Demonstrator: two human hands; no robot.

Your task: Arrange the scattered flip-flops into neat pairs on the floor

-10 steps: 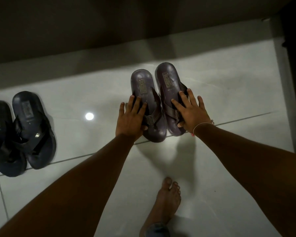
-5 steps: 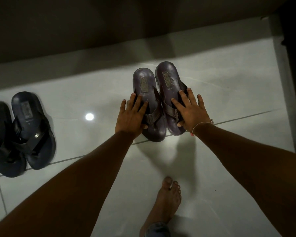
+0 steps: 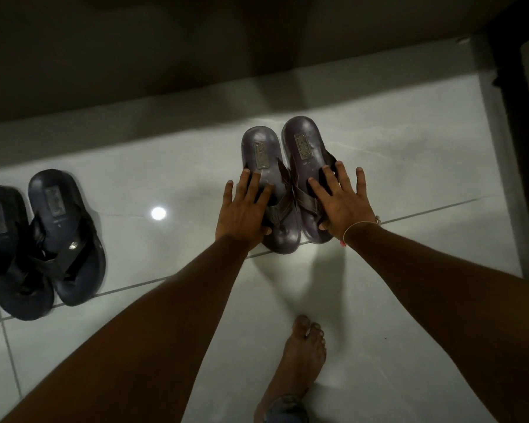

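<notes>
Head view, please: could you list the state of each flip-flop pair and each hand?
Brown flip-flops: flat on the floor, side by side, sides touching, soles up-facing labels visible.
Black flip-flops: on the floor at far left, straps overlapping, untouched.
Left hand: open, palm down on the left brown flip-flop.
Right hand: open, fingers spread on the right brown flip-flop.

Left hand [image 3: 242,212], right hand [image 3: 342,206] flat, splayed

Bare floor [image 3: 165,184] between black pair [image 3: 43,239] and brown pair [image 3: 287,184].
</notes>
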